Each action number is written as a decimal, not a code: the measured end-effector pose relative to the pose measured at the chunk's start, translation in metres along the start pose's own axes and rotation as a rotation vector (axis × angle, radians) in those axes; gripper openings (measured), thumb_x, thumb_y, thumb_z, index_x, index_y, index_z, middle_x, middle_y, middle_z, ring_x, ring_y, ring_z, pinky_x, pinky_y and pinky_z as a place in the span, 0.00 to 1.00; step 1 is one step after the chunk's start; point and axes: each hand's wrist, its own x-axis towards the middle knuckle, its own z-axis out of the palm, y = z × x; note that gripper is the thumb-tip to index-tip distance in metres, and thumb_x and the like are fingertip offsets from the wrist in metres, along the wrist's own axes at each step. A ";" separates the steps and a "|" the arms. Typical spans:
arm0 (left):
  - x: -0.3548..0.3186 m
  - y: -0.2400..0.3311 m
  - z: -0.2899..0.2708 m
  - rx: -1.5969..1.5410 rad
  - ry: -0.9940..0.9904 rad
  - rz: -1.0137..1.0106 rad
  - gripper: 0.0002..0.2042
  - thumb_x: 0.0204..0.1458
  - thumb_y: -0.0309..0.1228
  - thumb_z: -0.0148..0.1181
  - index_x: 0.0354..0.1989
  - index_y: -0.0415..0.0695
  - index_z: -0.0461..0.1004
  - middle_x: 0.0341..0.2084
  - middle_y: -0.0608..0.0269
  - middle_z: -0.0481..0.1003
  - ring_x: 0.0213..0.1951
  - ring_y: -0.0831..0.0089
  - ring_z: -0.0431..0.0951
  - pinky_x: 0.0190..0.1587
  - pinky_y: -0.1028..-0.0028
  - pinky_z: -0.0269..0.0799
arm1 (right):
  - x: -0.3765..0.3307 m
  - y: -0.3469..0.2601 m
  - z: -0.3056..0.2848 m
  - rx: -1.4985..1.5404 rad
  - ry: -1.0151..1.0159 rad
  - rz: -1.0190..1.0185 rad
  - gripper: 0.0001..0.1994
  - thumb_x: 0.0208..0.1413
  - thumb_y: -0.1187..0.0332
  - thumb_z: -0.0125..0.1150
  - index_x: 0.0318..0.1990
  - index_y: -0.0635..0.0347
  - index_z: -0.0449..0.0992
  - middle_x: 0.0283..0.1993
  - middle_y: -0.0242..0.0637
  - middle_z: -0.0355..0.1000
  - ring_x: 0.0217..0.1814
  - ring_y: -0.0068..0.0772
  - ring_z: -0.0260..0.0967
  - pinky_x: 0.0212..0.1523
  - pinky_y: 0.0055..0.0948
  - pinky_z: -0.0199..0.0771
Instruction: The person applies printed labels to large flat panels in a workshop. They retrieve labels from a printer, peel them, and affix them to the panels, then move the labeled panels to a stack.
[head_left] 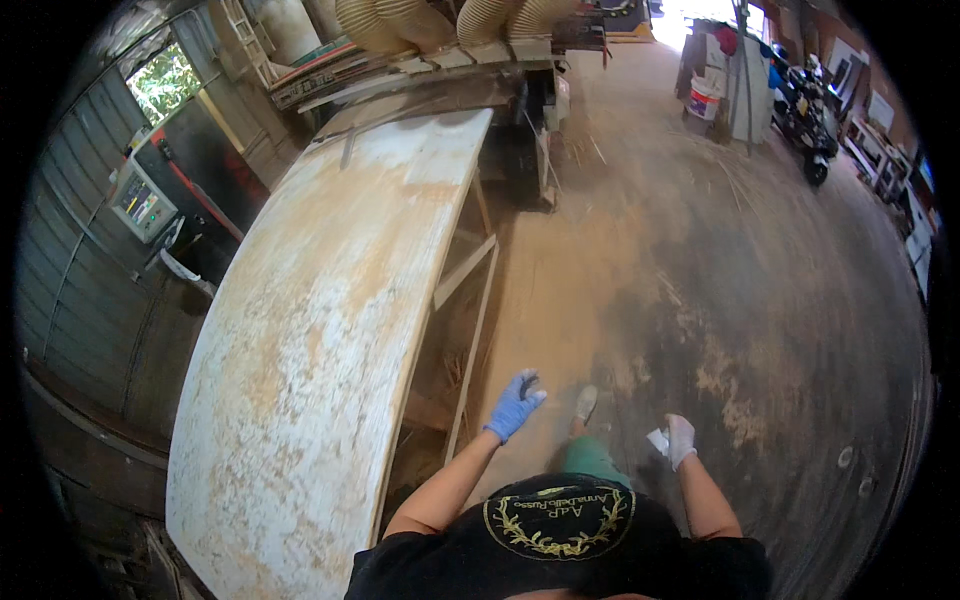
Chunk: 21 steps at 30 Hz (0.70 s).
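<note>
My left hand (514,404), in a blue glove with dark patches at the fingertips, is in the air just right of the long table's edge. Its fingers are loosely bent and apart, and I see nothing held in them. The long white tabletop (290,390), smeared with brown dust, is the nearest thing to it. My right hand (681,440), in a whitish glove, is low over the floor on the right. Its fingers are closed on a small white flat piece (657,441), too small to tell whether paper or cloth.
A machine with ribbed hoses (485,25) stands at the table's far end. A control panel (143,205) is on the left by the metal wall. Wooden braces (465,272) support the table's right side. Far right are a white bucket (704,99) and a motorcycle (806,115).
</note>
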 end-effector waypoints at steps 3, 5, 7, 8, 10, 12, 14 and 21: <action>0.097 -0.011 -0.018 -0.009 0.095 0.021 0.24 0.46 0.26 0.56 0.52 0.37 0.57 0.49 0.53 0.63 0.53 0.66 0.63 0.54 0.71 0.59 | 0.107 -0.012 0.007 -0.128 -0.038 -0.112 0.15 0.44 0.63 0.52 0.35 0.64 0.74 0.31 0.43 0.71 0.33 0.34 0.68 0.34 0.31 0.67; 0.159 0.001 -0.030 -0.065 0.168 -0.022 0.23 0.46 0.26 0.57 0.52 0.36 0.59 0.48 0.53 0.64 0.52 0.67 0.64 0.53 0.72 0.60 | 0.162 -0.052 0.025 -0.320 -0.036 -0.306 0.18 0.42 0.62 0.54 0.39 0.65 0.73 0.37 0.48 0.71 0.41 0.38 0.69 0.41 0.30 0.66; 0.210 0.004 -0.051 -0.007 0.228 -0.035 0.23 0.46 0.25 0.56 0.51 0.37 0.60 0.48 0.54 0.65 0.51 0.68 0.64 0.53 0.73 0.60 | 0.195 -0.139 0.074 -0.432 -0.126 -0.258 0.22 0.41 0.61 0.55 0.43 0.66 0.70 0.42 0.50 0.69 0.46 0.40 0.66 0.46 0.29 0.64; 0.235 0.005 -0.061 0.012 0.253 -0.050 0.22 0.46 0.25 0.56 0.51 0.37 0.60 0.48 0.55 0.65 0.51 0.68 0.64 0.53 0.74 0.59 | 0.211 -0.182 0.092 -0.499 -0.164 -0.227 0.24 0.40 0.61 0.56 0.45 0.67 0.69 0.44 0.51 0.68 0.49 0.41 0.65 0.48 0.29 0.63; 0.284 0.030 -0.078 0.009 0.299 -0.054 0.21 0.46 0.24 0.56 0.50 0.39 0.61 0.47 0.57 0.66 0.50 0.69 0.65 0.52 0.75 0.61 | 0.265 -0.244 0.135 -0.611 -0.234 -0.197 0.28 0.39 0.58 0.58 0.49 0.67 0.66 0.49 0.51 0.65 0.52 0.45 0.63 0.51 0.32 0.62; 0.317 0.017 -0.101 -0.010 0.366 -0.053 0.20 0.46 0.23 0.56 0.50 0.40 0.62 0.46 0.58 0.66 0.49 0.70 0.66 0.50 0.75 0.62 | 0.314 -0.275 0.188 -0.690 -0.227 -0.271 0.28 0.40 0.57 0.57 0.48 0.66 0.66 0.48 0.51 0.66 0.52 0.47 0.63 0.50 0.34 0.62; 0.349 0.009 -0.127 0.012 0.466 -0.083 0.21 0.45 0.21 0.55 0.50 0.41 0.62 0.45 0.58 0.66 0.48 0.69 0.66 0.50 0.75 0.62 | 0.373 -0.295 0.241 -0.812 -0.177 -0.348 0.25 0.41 0.55 0.57 0.44 0.64 0.68 0.45 0.51 0.67 0.51 0.47 0.63 0.49 0.37 0.63; 0.522 -0.015 -0.264 0.218 0.753 0.036 0.23 0.43 0.19 0.55 0.50 0.37 0.60 0.49 0.54 0.64 0.52 0.64 0.64 0.55 0.70 0.59 | 0.534 -0.398 0.420 -0.784 -0.152 -0.229 0.31 0.40 0.53 0.58 0.51 0.60 0.62 0.52 0.48 0.63 0.54 0.44 0.61 0.51 0.36 0.62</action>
